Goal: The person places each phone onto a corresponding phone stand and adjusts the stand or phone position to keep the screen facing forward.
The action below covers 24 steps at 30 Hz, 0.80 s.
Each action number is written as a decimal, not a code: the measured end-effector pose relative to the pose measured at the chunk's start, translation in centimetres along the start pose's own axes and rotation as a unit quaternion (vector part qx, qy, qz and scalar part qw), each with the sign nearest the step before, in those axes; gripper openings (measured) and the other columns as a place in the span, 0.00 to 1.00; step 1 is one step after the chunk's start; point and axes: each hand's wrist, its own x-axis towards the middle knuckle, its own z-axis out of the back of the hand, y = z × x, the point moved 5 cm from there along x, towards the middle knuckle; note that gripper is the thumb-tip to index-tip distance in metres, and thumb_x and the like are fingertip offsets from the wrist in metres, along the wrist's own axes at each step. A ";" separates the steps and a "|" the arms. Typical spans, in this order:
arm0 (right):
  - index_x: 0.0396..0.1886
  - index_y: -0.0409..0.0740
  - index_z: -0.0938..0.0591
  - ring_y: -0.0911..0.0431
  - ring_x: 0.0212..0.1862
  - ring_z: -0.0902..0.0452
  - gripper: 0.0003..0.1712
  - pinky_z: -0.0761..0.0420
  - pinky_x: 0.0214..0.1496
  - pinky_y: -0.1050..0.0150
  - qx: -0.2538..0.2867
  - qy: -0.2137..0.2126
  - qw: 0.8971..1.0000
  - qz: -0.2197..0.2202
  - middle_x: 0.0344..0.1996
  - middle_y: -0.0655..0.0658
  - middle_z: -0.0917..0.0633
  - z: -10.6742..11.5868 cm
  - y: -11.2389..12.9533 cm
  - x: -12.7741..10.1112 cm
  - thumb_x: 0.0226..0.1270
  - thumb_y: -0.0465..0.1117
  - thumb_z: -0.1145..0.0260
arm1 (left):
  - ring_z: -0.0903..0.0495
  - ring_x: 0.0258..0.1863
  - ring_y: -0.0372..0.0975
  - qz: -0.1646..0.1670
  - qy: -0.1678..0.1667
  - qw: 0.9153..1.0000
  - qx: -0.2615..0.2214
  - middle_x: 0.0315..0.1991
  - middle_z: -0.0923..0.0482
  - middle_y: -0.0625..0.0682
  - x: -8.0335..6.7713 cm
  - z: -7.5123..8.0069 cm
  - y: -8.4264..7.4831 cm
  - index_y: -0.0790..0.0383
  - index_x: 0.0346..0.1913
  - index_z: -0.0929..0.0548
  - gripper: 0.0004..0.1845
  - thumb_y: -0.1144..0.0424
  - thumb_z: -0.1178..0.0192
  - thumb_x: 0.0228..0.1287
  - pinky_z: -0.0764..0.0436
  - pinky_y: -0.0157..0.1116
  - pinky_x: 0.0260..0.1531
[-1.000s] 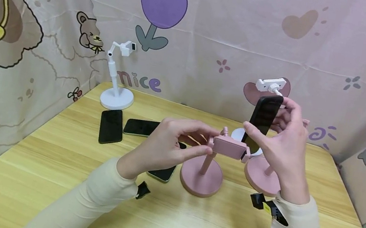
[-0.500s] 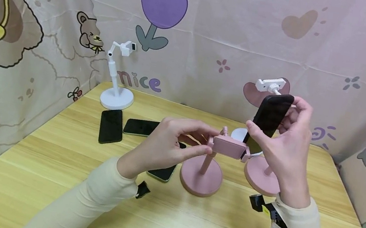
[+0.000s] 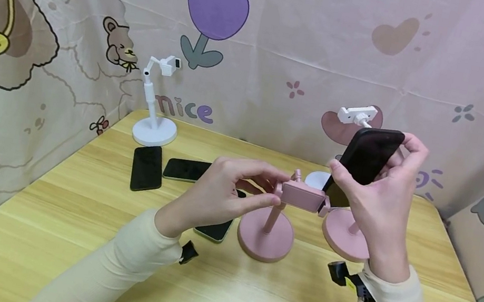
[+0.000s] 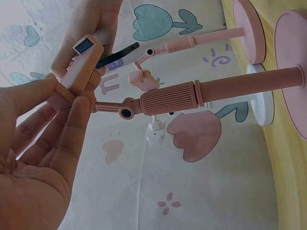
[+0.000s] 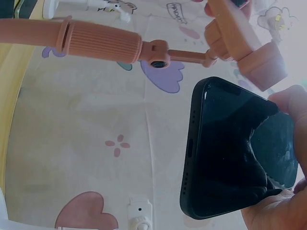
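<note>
My left hand (image 3: pixel 221 190) pinches the left end of the clamp (image 3: pixel 303 196) on a pink phone stand (image 3: pixel 266 238), thumb in front and fingers behind. In the left wrist view the clamp (image 4: pixel 81 72) sits at the end of a jointed arm above a ribbed post. My right hand (image 3: pixel 383 212) grips a black smartphone (image 3: pixel 368 159) by its edges, tilted, just right of the clamp and above the table. The right wrist view shows the phone's dark glossy face (image 5: pixel 225 153) close below the clamp end (image 5: pixel 264 64), with a gap between them.
Behind the phone stand a second pink stand (image 3: pixel 345 238) and a white stand (image 3: pixel 356 115), both partly hidden. Another white stand (image 3: pixel 154 131) is at the back left. Dark phones lie on the table: one upright (image 3: pixel 147 168), one sideways (image 3: pixel 186 169), one (image 3: pixel 214 230) partly under my left hand.
My right hand has moved a little to the right with the smartphone, which now leans further over to the right. My left hand stays on the clamp.
</note>
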 end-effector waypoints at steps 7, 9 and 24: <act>0.66 0.55 0.36 0.56 0.42 0.15 0.50 0.18 0.44 0.72 0.061 -0.009 0.998 0.005 0.45 0.47 0.12 0.3 0.6 0.0 0.50 0.29 0.16 | 0.10 0.46 0.34 -0.005 -0.002 1.000 0.001 0.51 0.08 0.50 0.1 0.1 -0.1 0.59 0.60 0.11 0.17 0.66 0.27 0.70 0.08 0.33 0.46; 0.66 0.54 0.36 0.56 0.42 0.15 0.50 0.18 0.45 0.72 0.079 -0.013 0.997 0.006 0.44 0.46 0.12 0.3 0.8 0.0 0.50 0.28 0.16 | 0.10 0.45 0.34 -0.006 -0.003 1.000 0.001 0.51 0.08 0.50 0.1 0.1 -0.1 0.59 0.60 0.11 0.17 0.66 0.27 0.70 0.08 0.33 0.45; 0.64 0.47 0.35 0.51 0.42 0.16 0.48 0.17 0.45 0.69 0.195 -0.044 0.978 0.053 0.44 0.39 0.14 0.8 1.8 -0.1 0.48 0.22 0.19 | 0.10 0.43 0.33 -0.014 -0.005 1.000 0.001 0.51 0.09 0.51 0.2 0.0 -0.2 0.60 0.59 0.11 0.17 0.66 0.27 0.70 0.08 0.32 0.43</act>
